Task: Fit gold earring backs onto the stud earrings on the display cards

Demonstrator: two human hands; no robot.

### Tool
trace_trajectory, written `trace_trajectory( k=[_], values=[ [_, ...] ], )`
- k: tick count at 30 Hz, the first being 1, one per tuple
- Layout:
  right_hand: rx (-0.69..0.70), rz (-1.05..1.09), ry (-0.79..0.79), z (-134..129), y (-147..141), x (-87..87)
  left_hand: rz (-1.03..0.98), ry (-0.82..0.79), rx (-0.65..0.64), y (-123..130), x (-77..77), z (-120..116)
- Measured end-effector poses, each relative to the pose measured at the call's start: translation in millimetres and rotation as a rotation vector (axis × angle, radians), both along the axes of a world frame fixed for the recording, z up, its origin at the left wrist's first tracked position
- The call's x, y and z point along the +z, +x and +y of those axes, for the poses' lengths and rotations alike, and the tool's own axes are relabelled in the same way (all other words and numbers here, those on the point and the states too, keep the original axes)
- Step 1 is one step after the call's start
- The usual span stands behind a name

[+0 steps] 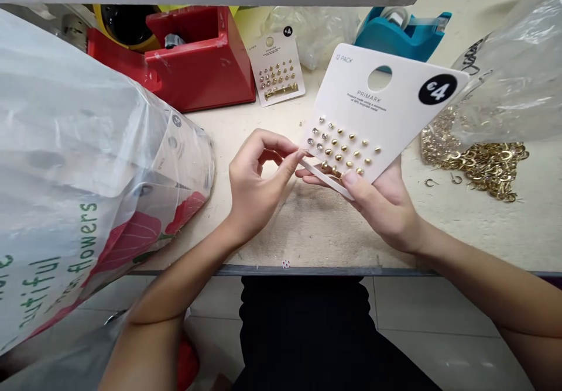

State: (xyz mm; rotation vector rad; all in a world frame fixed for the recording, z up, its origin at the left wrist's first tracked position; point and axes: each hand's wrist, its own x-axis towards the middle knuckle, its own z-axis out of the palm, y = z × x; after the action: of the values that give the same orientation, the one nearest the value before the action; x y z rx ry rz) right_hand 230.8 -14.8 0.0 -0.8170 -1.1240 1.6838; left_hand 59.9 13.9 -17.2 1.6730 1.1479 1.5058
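On the tabletop (307,233), a big flower-printed plastic bag (74,145) lies left of the white Primark earring card (386,81). Beyond the card stand a red box (197,69), a smaller earring card (276,69) and a blue tape dispenser (404,37), and to its right lie loose gold hoops (487,168). The card is tilted, its long axis pointing away and to the right, with the hole end far from the person. The right hand (377,203) holds it from below, with the fingers under the card and the thumb pressing on its lower edge. The left hand (257,183) has its fingers pinched together on a thin white strip (325,177), which seems to lie along that edge, but the view there is not very clear.
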Motion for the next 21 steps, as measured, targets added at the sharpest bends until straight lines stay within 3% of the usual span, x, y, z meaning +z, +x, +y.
trace_trajectory(
  k=[4,14,17,21],
  values=[
    [0.006,0.027,0.149,2,-2,-7.2,0.013,0.019,0.007,0,-2.1,1],
    [-0.021,-0.122,0.266,-3,-4,-14.9,-0.013,0.001,-0.056,0,-2.5,-2],
    [0.000,-0.158,0.348,-3,-1,-19.7,-0.088,-0.113,-0.075,-2,0.1,2],
    [0.075,-0.264,0.513,-1,7,-23.3,-0.319,-0.365,-0.265,-2,3.4,7]
  ],
)
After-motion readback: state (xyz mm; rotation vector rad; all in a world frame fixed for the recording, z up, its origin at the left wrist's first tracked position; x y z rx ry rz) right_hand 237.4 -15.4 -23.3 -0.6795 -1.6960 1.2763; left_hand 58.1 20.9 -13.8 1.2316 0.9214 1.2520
